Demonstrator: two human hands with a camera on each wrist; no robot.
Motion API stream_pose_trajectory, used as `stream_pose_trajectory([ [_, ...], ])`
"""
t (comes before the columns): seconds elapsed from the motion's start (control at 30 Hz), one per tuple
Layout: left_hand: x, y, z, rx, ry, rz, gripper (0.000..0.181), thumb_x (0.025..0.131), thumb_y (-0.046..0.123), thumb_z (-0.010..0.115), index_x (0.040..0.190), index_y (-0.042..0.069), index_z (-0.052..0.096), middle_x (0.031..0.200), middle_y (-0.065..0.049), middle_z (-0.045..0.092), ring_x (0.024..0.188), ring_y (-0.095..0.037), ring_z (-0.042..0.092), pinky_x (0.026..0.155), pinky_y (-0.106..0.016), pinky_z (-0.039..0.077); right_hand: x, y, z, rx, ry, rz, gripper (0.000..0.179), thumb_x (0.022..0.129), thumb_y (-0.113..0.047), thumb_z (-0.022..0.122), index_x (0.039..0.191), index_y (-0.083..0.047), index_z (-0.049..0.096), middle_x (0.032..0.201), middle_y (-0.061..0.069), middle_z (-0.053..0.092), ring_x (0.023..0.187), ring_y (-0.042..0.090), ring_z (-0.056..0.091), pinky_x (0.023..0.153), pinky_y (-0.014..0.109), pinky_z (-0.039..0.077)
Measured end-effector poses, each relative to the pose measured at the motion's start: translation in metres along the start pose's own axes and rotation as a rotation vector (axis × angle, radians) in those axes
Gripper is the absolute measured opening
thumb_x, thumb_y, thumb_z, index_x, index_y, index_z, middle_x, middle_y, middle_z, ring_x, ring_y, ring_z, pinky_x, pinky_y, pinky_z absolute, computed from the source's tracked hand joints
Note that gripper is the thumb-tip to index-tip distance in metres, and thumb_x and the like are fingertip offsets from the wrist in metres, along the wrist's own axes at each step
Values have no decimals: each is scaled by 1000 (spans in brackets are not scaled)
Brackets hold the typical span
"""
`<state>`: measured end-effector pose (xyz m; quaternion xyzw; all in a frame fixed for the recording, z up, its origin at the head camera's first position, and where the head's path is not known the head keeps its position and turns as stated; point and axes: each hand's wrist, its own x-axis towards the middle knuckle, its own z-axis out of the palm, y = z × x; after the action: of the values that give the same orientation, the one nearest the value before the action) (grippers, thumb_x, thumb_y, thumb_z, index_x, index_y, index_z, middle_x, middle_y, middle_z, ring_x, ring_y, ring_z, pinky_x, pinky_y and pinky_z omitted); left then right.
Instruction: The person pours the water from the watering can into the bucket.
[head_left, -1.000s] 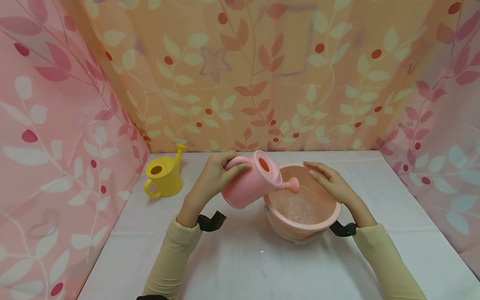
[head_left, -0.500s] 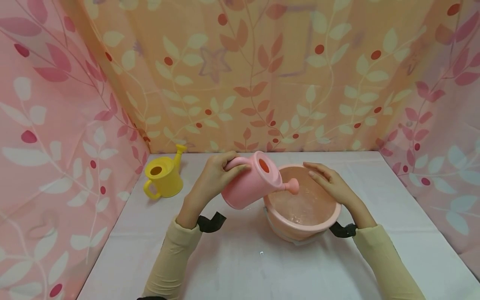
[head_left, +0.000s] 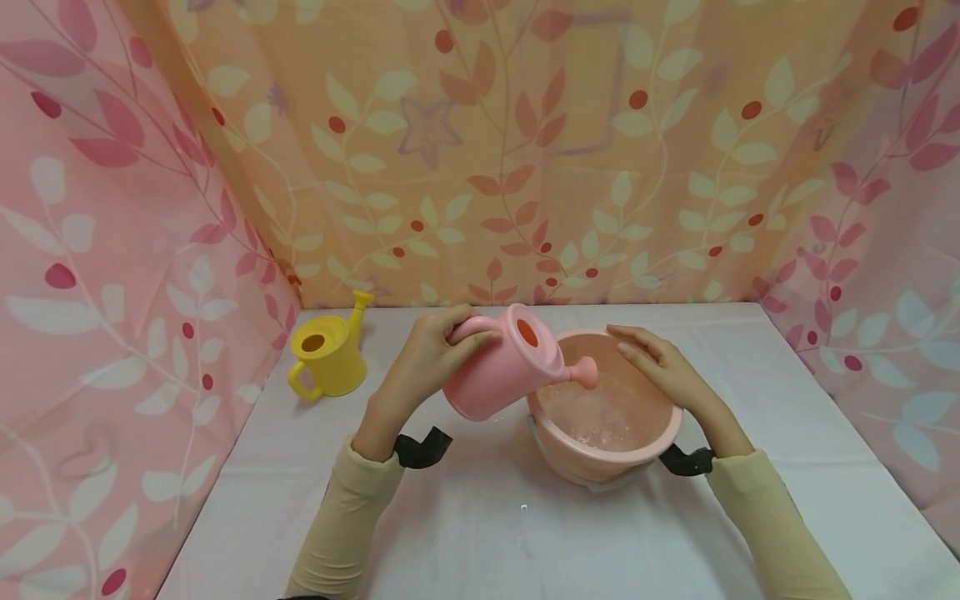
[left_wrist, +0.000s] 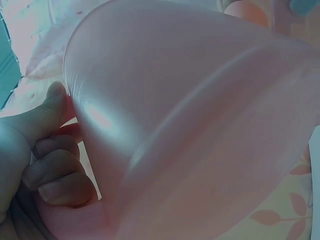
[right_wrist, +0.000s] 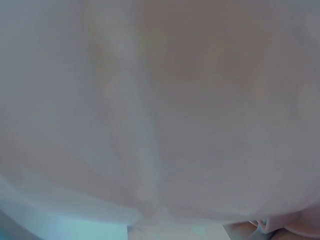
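My left hand (head_left: 438, 346) grips the handle of a pink watering can (head_left: 498, 371), fingers curled round it. The can is held tilted with its sprinkler head (head_left: 584, 372) over a light pink bucket (head_left: 600, 455). Water (head_left: 603, 417) with ripples and bubbles shows inside the bucket. My right hand (head_left: 671, 371) holds the bucket's right rim, thumb on the inner side and fingers along the rim. In the left wrist view the can's pink body (left_wrist: 165, 100) fills most of the picture. The bucket's blurred wall (right_wrist: 210, 125) fills the right wrist view, with the right fingers hidden.
A yellow watering can (head_left: 330, 357) stands at the back left of the white-covered table (head_left: 450, 533). Small water drops (head_left: 524, 507) lie in front of the bucket. Patterned curtains (head_left: 480, 167) enclose the back and both sides.
The ripples and bubbles on the bucket's water shift from frame to frame. Both hands, the tilted pink can and the bucket keep their places.
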<state>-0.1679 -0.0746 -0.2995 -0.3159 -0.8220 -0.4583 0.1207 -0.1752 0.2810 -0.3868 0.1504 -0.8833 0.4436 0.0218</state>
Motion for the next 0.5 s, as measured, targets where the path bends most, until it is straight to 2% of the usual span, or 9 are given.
stream_pose_trajectory([
  [0.03,0,0,0,-1,0,0,22,82,33,70,76,16,56,65,1,46,66,-12,47,58,-25,42,0,-1,0,0,-1,0,41,98,-23,48,137,-14,44,140,9,45,128,27,41,100,46,37],
  [0.1,0,0,0,-7,-1,-2,22,82,32,70,77,16,57,65,1,46,66,-12,48,58,-25,42,-1,-7,-1,-5,0,-1,41,98,-21,48,137,-10,44,139,11,45,128,29,41,100,42,39],
  [0.2,0,1,0,-10,0,-4,21,82,32,70,78,16,57,66,1,47,65,-12,48,58,-25,42,-4,-19,-1,-13,0,-6,40,98,-18,48,136,-5,44,138,15,46,127,31,42,97,22,40],
  [0.3,0,1,0,-8,0,-1,20,82,32,70,78,16,57,66,1,47,66,-12,48,58,-25,42,-6,-31,-1,-11,1,-7,40,98,-18,47,134,-1,44,137,18,46,126,33,42,88,7,34],
  [0.5,1,2,0,-4,0,0,20,81,31,71,76,18,56,65,2,47,65,-11,48,58,-25,43,-8,-34,-2,-3,-5,-1,41,98,-19,47,135,-3,44,137,16,45,127,32,42,87,6,34],
])
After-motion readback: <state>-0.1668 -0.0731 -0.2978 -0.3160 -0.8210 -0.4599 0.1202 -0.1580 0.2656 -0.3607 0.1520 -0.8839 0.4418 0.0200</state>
